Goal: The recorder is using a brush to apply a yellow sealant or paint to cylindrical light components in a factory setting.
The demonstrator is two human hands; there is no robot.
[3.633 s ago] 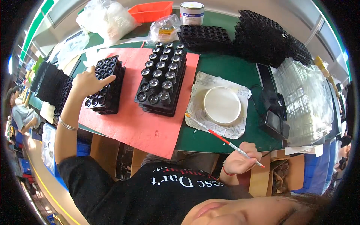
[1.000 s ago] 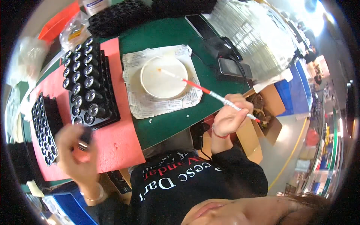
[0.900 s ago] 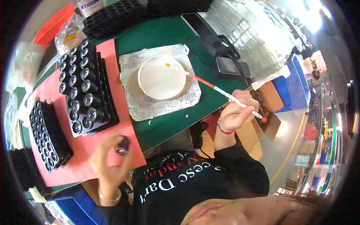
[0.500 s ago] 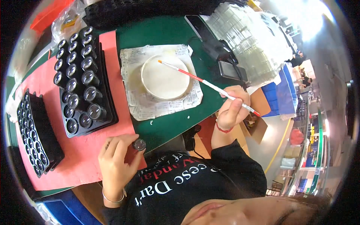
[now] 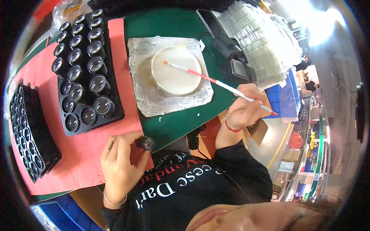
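My left hand (image 5: 121, 161) has its fingers and thumb closed round a small black cylinder (image 5: 146, 143) with a clear glassy end, just above the near edge of a red mat (image 5: 88, 158). Pinched in my right hand (image 5: 246, 107) is a thin paintbrush (image 5: 216, 81) with a white and red handle. Its orange tip is over a shallow round white dish (image 5: 175, 82); whether it touches the dish, I cannot tell. Printed paper (image 5: 144, 106) lies under the dish. Left of it, a black tray (image 5: 111, 126) holds several upright black cylinders (image 5: 99, 84) with clear lens-like tops.
Stacked black trays (image 5: 50, 142) with round holes stand at the far left. Beyond the dish to the right are a small dark device with a screen (image 5: 239, 69) and a pile of clear plastic trays (image 5: 262, 46). A cardboard box (image 5: 259, 131) sits below the green table's (image 5: 169, 127) right edge.
The whole view has shifted a little. The cylinder in my left hand is turned so more of its dark side shows. My right hand still holds the paintbrush over the dish.
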